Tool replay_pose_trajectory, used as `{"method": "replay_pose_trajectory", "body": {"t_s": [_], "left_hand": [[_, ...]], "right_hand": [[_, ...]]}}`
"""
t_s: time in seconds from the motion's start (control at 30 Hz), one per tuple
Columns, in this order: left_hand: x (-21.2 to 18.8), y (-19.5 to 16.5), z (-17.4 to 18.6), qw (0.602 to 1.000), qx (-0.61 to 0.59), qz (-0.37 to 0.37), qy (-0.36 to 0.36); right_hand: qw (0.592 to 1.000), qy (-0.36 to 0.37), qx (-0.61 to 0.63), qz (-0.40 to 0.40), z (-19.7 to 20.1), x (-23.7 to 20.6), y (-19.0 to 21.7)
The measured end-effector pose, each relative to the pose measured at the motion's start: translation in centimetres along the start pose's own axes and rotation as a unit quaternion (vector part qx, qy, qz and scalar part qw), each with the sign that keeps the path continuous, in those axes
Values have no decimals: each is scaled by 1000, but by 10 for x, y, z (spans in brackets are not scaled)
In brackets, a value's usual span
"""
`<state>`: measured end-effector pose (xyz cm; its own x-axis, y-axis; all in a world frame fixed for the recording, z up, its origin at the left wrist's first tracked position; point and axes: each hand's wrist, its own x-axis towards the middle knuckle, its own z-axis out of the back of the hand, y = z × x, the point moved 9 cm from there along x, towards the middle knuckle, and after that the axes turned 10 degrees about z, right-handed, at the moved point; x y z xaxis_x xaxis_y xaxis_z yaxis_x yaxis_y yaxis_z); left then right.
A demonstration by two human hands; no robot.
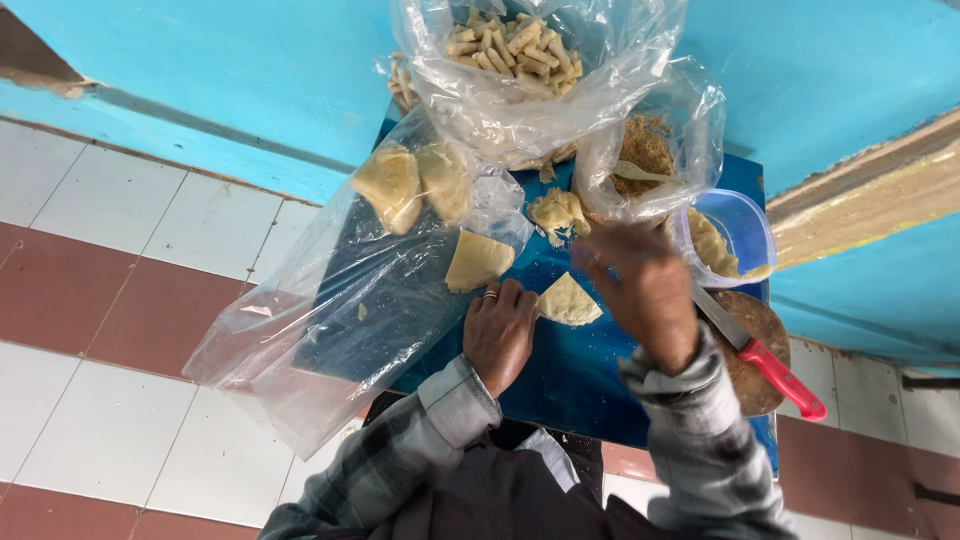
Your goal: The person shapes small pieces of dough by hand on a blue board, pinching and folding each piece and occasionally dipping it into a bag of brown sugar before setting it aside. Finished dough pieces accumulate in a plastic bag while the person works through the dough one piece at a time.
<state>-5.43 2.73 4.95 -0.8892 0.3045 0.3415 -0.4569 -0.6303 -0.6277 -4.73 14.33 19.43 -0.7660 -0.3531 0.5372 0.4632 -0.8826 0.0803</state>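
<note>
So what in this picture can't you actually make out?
Head view only:
- Right hand: motion-blurred, so its grip is unreadable.
- Red-handled knife: blade tip hidden behind that hand.
- Clear plastic bag of pale pastry sticks: top cut off by the frame edge.
- Brown crumbs: hazy behind bag plastic.

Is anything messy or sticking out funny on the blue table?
Yes. The red-handled knife lies slanted on a round board with its handle poking past the blue table edge. Small dough crumbs are scattered near the bags.
</note>
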Motion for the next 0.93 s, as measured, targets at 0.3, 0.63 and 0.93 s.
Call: {"method": "replay_pose_trajectory", "body": {"t_s": [0.3, 0.63, 0.93], "left_hand": [[0, 7, 7, 999, -52, 12, -7], [-6, -4, -3, 997, 23, -70, 14], [-9, -1, -14, 995, 61, -68, 28]], "right_hand": [[996, 31, 71, -42, -80, -70, -12], [931, 25, 249, -266, -120, -113, -79], [796, -72, 472, -372, -144, -152, -132]]}}
